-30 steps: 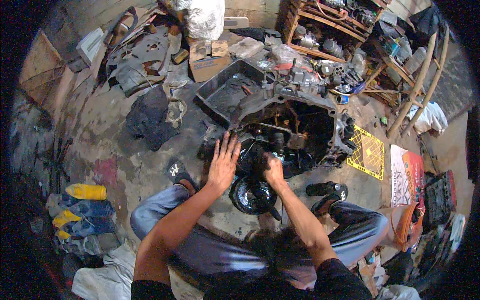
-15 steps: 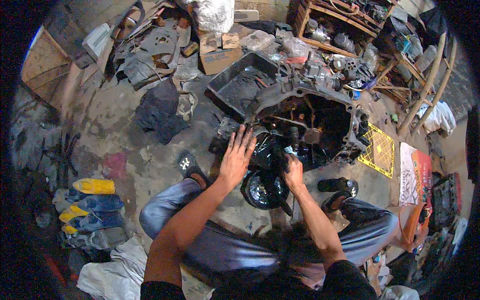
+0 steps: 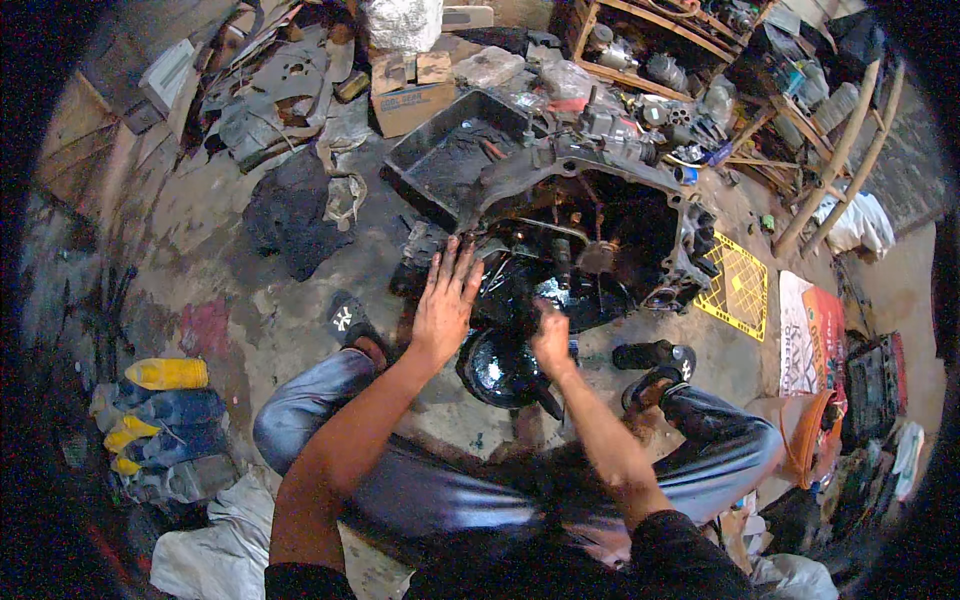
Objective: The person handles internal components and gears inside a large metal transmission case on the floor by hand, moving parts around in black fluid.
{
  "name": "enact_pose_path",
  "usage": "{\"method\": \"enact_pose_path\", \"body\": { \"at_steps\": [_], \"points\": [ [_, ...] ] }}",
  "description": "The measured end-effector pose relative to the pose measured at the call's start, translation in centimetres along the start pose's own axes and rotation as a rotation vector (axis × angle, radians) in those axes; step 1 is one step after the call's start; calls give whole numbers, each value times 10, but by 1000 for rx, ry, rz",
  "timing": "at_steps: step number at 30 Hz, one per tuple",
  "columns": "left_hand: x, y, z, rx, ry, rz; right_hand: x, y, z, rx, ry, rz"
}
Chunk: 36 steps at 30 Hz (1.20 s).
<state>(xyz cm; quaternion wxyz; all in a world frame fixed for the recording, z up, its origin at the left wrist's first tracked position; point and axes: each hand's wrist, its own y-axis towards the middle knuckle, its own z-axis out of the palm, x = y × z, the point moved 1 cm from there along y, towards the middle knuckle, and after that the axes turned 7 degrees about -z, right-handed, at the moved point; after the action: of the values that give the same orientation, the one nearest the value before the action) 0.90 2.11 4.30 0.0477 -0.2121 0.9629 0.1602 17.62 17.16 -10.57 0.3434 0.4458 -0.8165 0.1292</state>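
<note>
A large, dark, oily metal housing (image 3: 590,168), open on my side, stands on the floor in front of me. My left hand (image 3: 443,312) lies on its near left edge, fingers stretched out and blackened. Close to the housing's lower opening, my right hand (image 3: 551,338) is closed, with fingers curled; what it grips, if anything, is hidden. A bright wet gleam shows just beyond those fingers. Beneath my hands sits a round black pan (image 3: 468,384) with a glossy dark surface inside. A short dark piece sticks out at its right side.
Behind the housing stands a black rectangular tray (image 3: 415,197). A yellow plastic crate panel (image 3: 735,290) lies to the right. Several bottles with yellow (image 3: 168,374) are at the left, and a dark cloth (image 3: 295,215) is on the floor. Wooden shelving (image 3: 640,75) holds metal parts at the back.
The whole scene has shifted left and slightly up in view. My right hand has changed its angle by the housing opening, while my left stays flat on the edge.
</note>
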Motion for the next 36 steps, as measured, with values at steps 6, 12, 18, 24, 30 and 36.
{"method": "enact_pose_path", "body": {
  "at_steps": [6,12,18,24,30,36],
  "points": [
    [12,-11,-7,-58,-57,-35,23,-32,-14,81,-88,-155],
    [4,-6,-8,-18,-67,-42,-1,8,-37,-179,-311,-86],
    [11,-10,-6,-40,-81,-58,42,5,-6,-27,-259,-103],
    [2,-8,-15,-91,-167,-44,20,28,-44,-309,-400,-197],
    [3,-6,-10,-132,-136,-22,7,25,-9,-68,-333,-113],
    [1,-6,-12,-62,-75,-36,-31,-6,-2,77,-187,-116]
  ]
}}
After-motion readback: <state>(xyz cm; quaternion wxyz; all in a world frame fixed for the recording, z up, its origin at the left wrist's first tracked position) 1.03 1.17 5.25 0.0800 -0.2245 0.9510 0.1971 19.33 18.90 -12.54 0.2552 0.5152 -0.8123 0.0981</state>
